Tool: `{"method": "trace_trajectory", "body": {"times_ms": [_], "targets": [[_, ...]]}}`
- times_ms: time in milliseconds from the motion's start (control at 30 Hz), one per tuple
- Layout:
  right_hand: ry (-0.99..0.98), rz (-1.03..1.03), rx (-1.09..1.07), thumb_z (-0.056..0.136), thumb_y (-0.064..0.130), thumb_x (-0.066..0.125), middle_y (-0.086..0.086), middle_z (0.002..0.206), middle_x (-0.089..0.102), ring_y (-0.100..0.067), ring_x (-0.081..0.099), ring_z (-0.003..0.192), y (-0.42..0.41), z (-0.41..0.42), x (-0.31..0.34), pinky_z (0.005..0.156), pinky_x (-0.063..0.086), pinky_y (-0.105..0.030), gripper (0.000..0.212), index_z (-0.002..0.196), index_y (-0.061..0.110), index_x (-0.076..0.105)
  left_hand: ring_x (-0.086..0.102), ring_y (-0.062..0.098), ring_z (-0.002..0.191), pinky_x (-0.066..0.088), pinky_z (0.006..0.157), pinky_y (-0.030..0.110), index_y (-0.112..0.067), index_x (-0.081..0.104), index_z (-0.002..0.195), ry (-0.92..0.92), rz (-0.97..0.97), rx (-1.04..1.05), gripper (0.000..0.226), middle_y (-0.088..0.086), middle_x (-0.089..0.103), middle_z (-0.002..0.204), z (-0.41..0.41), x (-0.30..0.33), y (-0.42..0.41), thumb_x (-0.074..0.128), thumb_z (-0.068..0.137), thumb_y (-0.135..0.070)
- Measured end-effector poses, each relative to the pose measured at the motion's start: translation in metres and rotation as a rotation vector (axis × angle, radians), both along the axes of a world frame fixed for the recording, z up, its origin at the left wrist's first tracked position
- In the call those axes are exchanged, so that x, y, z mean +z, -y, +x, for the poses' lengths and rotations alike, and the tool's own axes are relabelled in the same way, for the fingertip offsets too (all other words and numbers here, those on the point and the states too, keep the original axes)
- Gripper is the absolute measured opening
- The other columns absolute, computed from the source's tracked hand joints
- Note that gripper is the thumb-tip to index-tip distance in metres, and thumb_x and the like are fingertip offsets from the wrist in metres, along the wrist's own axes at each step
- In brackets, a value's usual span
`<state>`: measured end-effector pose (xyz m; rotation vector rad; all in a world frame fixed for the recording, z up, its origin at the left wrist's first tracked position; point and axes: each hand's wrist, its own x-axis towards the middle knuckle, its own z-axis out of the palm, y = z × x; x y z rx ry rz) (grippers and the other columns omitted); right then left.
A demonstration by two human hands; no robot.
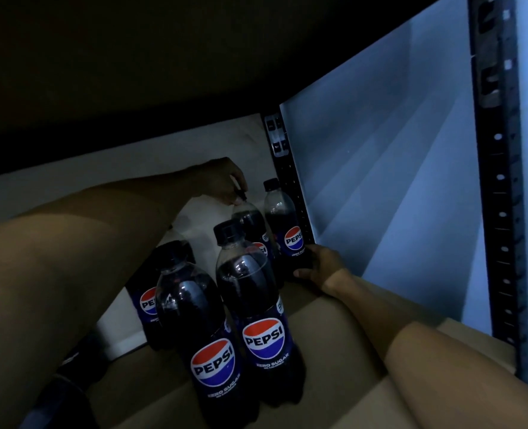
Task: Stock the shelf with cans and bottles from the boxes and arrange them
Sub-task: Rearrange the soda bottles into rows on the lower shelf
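Several Pepsi Zero Sugar bottles stand on a dim shelf board [343,345]. Two are at the front [210,323] [256,298], and a third [145,305] is behind them on the left. Two more stand at the back. My left hand [222,181] reaches deep into the shelf and pinches the cap of the back left bottle [250,219]. My right hand [317,266] grips the lower part of the back right bottle [283,224], which stands next to the rear post. Both forearms cross the frame, and the left one hides part of the row.
A black perforated upright [287,187] stands at the back right corner and another [498,196] at the front right. A pale wall [386,181] shows between them. The dark underside of the shelf above [163,72] hangs low. Another dark bottle [70,379] lies under my left arm.
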<state>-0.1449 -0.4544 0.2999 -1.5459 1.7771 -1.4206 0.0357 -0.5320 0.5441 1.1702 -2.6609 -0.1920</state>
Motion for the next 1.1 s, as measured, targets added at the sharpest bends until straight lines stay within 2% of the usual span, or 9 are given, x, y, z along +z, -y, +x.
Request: {"method": "trace_trajectory", "body": {"times_ms": [133,200,333,500,700,800,933,1100], "targets": [[-0.085,0.026,-0.011,0.074,0.017,0.085,-0.011,0.134,0.06,-0.026,0.057,0.123,0.0006,0.0006,0.0026,0.1,0.04,-0.024,0.074,0.138,0.008,0.05,0.069,0.02,0.093,0.059,0.085,0.037,-0.006,0.075,0.102,0.009,-0.035,0.023,0.033,0.011,0.073,0.1,0.0015,0.0017,0.0042,0.086,0.072,-0.015],[-0.108,0.027,-0.019,0.075,0.019,0.084,-0.011,0.135,0.059,-0.026,0.057,0.122,0.001,0.0003,0.003,0.099,0.041,-0.023,0.074,0.139,0.007,0.049,0.069,0.021,0.095,0.059,0.084,0.036,-0.006,0.076,0.101,-0.001,-0.027,0.04,0.032,0.01,0.073,0.101,0.0011,0.0006,0.0067,0.087,0.071,-0.015],[-0.145,0.044,-0.027,0.079,0.019,0.081,-0.009,0.134,0.061,-0.024,0.058,0.121,0.001,0.0001,0.0032,0.095,0.039,-0.017,0.07,0.14,0.009,0.049,0.069,0.015,0.087,0.06,0.07,0.023,-0.004,0.075,0.102,-0.038,0.015,0.053,0.033,0.009,0.073,0.1,0.0012,-0.0001,0.0074,0.086,0.072,-0.012],[-0.147,0.041,-0.031,0.077,0.018,0.082,-0.011,0.133,0.061,-0.024,0.059,0.12,0.0021,0.0016,0.0029,0.1,0.042,-0.023,0.07,0.139,0.008,0.05,0.069,0.018,0.093,0.059,0.083,0.033,-0.005,0.075,0.103,-0.034,0.003,0.05,0.032,0.009,0.073,0.1,0.002,-0.0009,0.0078,0.084,0.074,-0.014],[-0.184,0.051,-0.042,0.077,0.021,0.082,-0.013,0.134,0.059,-0.027,0.057,0.122,0.0041,0.0038,0.004,0.102,0.043,-0.029,0.07,0.137,0.006,0.049,0.068,0.014,0.083,0.059,0.066,0.019,-0.002,0.074,0.105,-0.068,0.062,0.06,0.033,0.011,0.073,0.099,0.0009,-0.0009,0.0042,0.084,0.074,-0.011],[-0.192,0.043,-0.037,0.079,0.021,0.081,-0.011,0.132,0.061,-0.026,0.059,0.12,0.0035,0.0029,0.0027,0.099,0.043,-0.025,0.067,0.138,0.008,0.05,0.066,0.013,0.082,0.058,0.065,0.018,-0.001,0.072,0.109,-0.042,0.079,0.061,0.031,0.013,0.071,0.102,0.0016,0.0011,0.0025,0.078,0.079,-0.006],[-0.192,0.05,-0.045,0.081,0.02,0.079,-0.01,0.129,0.063,-0.024,0.061,0.117,0.004,0.0024,0.0017,0.097,0.044,-0.024,0.063,0.137,0.009,0.052,0.066,0.017,0.086,0.059,0.071,0.023,0.001,0.07,0.112,-0.002,0.068,0.067,0.031,0.016,0.07,0.106,0.0014,0.0031,0.0036,0.076,0.081,-0.003],[-0.234,0.066,-0.056,0.082,0.025,0.078,-0.011,0.13,0.062,-0.027,0.059,0.118,0.0059,0.0061,0.0026,0.103,0.047,-0.035,0.062,0.137,0.009,0.052,0.066,0.022,0.093,0.059,0.083,0.034,0.0,0.07,0.112,0.009,0.054,0.057,0.033,0.016,0.07,0.108,-0.0021,0.0024,0.0019,0.078,0.079,-0.004]]}}
